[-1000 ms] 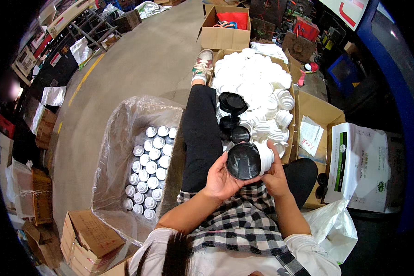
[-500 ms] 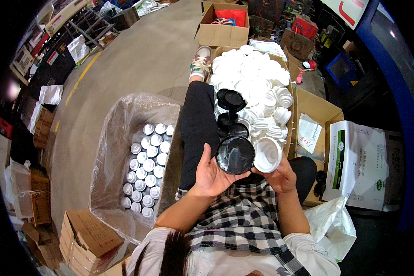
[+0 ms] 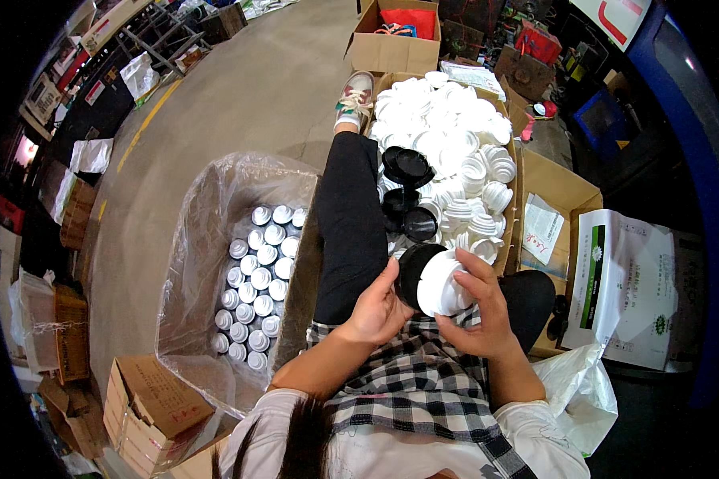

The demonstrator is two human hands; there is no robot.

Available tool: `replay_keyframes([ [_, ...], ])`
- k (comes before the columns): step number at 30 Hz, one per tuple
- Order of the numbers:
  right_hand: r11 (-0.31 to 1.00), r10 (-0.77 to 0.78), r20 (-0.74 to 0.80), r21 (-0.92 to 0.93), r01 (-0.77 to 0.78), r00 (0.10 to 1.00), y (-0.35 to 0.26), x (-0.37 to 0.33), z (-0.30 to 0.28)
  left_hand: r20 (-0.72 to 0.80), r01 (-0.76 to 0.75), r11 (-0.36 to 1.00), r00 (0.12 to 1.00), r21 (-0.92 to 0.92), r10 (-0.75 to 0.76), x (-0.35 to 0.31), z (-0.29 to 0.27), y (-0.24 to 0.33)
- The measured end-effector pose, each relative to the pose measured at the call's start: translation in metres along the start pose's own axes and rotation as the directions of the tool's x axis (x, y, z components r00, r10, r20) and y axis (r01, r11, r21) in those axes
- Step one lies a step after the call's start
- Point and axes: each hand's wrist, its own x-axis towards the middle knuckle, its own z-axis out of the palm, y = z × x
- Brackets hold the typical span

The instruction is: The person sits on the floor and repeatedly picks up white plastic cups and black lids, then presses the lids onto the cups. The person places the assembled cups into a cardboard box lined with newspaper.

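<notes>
My left hand [image 3: 377,310] grips a round black cap [image 3: 409,276] by its side, with the thumb along its edge. A stepped white plastic cap [image 3: 441,289] is in the fingers of my right hand [image 3: 486,318]. Its wide rim meets the face of the black cap above my lap; whether it is seated inside cannot be seen. Beyond my hands, several black caps [image 3: 408,166] lie on a heap of loose white caps [image 3: 439,120] in a cardboard box.
At my left, a box lined with clear plastic [image 3: 204,215] holds rows of white-topped pieces [image 3: 260,278] with dark bases. An open carton [image 3: 583,190] stands at the right, and a smaller carton [image 3: 395,52] with red contents at the far end. A closed carton [image 3: 148,407] sits lower left.
My right hand has turned the white cap from open side up to facing the black one and brought them together. The black cap has tilted in my left hand.
</notes>
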Motion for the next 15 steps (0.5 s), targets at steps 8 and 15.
replay_keyframes([
  [8,0.994,-0.015,0.066,-0.108,0.022,0.998,-0.0015,0.0015,0.0017,0.033,-0.029,0.985,0.999,0.171,0.024,-0.0005,-0.0052,-0.0066],
  [15,0.993,0.006,0.050,-0.116,0.000,0.999,0.0005,0.0009,0.0042,0.024,-0.038,0.972,0.999,0.233,0.033,-0.0012,-0.0006,-0.0064],
])
